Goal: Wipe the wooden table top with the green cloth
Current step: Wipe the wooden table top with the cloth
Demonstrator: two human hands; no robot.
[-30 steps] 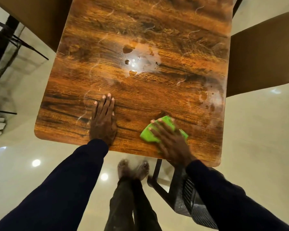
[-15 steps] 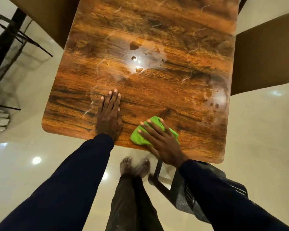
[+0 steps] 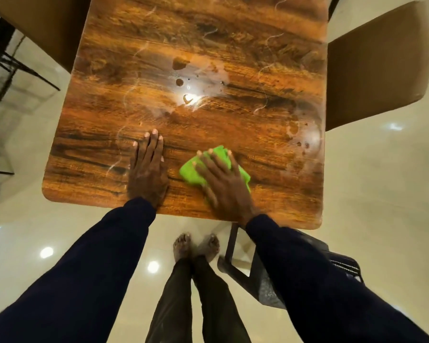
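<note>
The wooden table top (image 3: 233,45) fills the upper middle of the view, with wet smears and droplets (image 3: 191,87) at its centre and a second wet patch (image 3: 305,142) near its right edge. A folded green cloth (image 3: 191,172) lies near the table's front edge. My right hand (image 3: 223,184) presses flat on the cloth with fingers spread, covering most of it. My left hand (image 3: 148,169) rests flat on the bare wood just left of the cloth, fingers straight and together.
A brown chair (image 3: 374,68) stands against the table's right side and another (image 3: 47,26) at the far left corner. A dark plastic chair (image 3: 265,280) sits under the front right corner, beside my bare feet (image 3: 196,246). A black metal stand (image 3: 8,60) is at the left.
My right hand has slid the green cloth leftward along the front edge, closer to my left hand. My left hand stays planted on the wood.
</note>
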